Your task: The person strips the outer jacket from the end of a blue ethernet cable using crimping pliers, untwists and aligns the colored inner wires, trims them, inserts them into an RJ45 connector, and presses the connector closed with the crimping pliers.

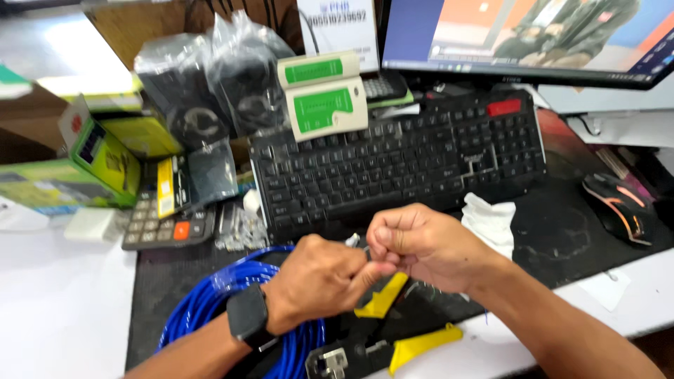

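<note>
Presently, a small clear plug [353,241] is pinched between the left hand [319,281] and right hand [414,245], best held steady above the yellow-handled crimper [382,330] and blue cable [210,302].

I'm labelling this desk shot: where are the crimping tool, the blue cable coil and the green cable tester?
Crimping tool [414,342], head view, on its lower yellow handle.
Blue cable coil [203,302], head view, on the left loops.
Green cable tester [324,109], head view, on the larger unit's green face.

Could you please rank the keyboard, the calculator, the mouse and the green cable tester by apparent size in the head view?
1. Keyboard
2. Cable tester
3. Calculator and mouse: look alike, unsure.
</note>
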